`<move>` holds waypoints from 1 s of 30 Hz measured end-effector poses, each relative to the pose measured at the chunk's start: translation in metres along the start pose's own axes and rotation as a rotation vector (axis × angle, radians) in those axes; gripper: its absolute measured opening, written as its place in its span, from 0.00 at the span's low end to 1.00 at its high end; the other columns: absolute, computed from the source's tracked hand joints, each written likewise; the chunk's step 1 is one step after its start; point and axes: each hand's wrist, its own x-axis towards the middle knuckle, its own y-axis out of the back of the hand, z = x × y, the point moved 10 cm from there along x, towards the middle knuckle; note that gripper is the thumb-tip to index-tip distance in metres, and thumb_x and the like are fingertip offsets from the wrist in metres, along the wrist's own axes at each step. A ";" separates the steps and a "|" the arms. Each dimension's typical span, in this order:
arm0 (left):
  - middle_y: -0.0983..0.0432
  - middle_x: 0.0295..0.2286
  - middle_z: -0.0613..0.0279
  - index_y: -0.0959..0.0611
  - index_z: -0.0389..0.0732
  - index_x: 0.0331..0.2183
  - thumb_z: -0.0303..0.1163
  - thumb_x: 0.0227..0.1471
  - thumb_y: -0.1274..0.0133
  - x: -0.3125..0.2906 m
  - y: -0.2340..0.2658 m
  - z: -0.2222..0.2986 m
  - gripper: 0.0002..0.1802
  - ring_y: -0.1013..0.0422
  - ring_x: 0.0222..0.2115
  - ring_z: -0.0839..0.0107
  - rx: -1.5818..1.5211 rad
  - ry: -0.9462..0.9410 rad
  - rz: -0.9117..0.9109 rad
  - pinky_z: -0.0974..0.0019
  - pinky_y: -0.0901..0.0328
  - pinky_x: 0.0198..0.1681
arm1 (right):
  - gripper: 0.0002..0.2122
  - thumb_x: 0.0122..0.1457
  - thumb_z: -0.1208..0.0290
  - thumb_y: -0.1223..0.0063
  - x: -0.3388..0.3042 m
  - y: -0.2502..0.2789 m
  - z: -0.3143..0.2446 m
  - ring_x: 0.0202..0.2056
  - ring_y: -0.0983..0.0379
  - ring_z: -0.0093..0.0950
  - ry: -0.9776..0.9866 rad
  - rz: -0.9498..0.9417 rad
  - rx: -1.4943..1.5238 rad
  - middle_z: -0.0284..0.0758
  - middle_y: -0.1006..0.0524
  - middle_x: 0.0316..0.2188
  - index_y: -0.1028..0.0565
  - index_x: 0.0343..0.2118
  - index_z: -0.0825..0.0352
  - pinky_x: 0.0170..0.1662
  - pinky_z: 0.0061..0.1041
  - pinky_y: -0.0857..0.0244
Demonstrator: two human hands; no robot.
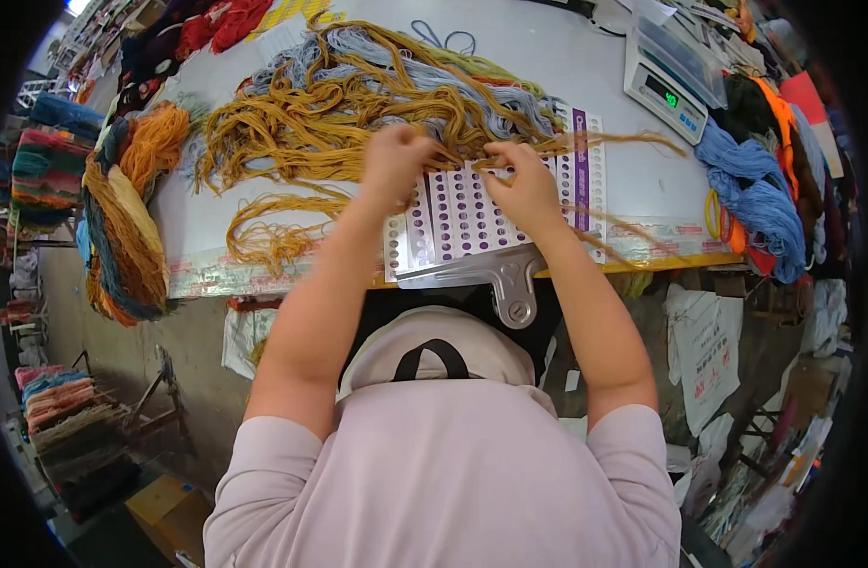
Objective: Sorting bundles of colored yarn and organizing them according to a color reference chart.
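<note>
Both my hands work over a white card [496,232] with purple printing and rows of holes. My left hand [391,166], partly blurred, is closed at the golden-yellow thread [292,142]. My right hand [524,189] is bent into a pinch on strands of the same thread, with thumb and forefinger close together. Loose golden ends trail right past the card. A large silver metal clip [514,284] sits at the card's near edge. Grey-blue thread [358,57] lies among the golden strands on the white table.
A digital scale [666,90] with a clear tray stands at the far right. Blue hanks [761,189] hang over the right edge. Orange thread [155,133] and a multicoloured hank [122,227] hang at the left edge. Red thread [221,24] lies at the far left.
</note>
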 end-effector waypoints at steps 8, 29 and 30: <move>0.25 0.25 0.57 0.27 0.38 0.28 0.32 0.56 0.61 -0.016 0.032 0.016 0.10 0.28 0.34 0.65 -0.938 0.172 -0.198 0.64 0.33 0.34 | 0.07 0.50 0.71 0.46 0.003 0.000 -0.032 0.29 0.29 0.37 0.388 0.017 -0.527 0.35 0.28 0.30 0.24 0.31 0.66 0.34 0.35 0.34; 0.38 0.18 0.75 0.32 0.46 0.27 0.25 0.50 0.47 -0.042 0.057 0.077 0.10 0.41 0.17 0.84 -0.699 -0.098 -0.226 0.78 0.45 0.20 | 0.07 0.45 0.70 0.44 0.017 -0.021 -0.010 0.31 0.28 0.33 0.110 -0.148 -0.292 0.33 0.28 0.27 0.25 0.29 0.64 0.33 0.32 0.35; 0.40 0.17 0.75 0.32 0.47 0.27 0.26 0.51 0.48 -0.032 0.093 0.066 0.09 0.44 0.16 0.84 -0.775 -0.136 -0.157 0.78 0.48 0.19 | 0.07 0.45 0.70 0.44 0.017 -0.015 -0.003 0.30 0.28 0.32 0.076 -0.113 -0.226 0.33 0.28 0.26 0.25 0.28 0.64 0.32 0.30 0.35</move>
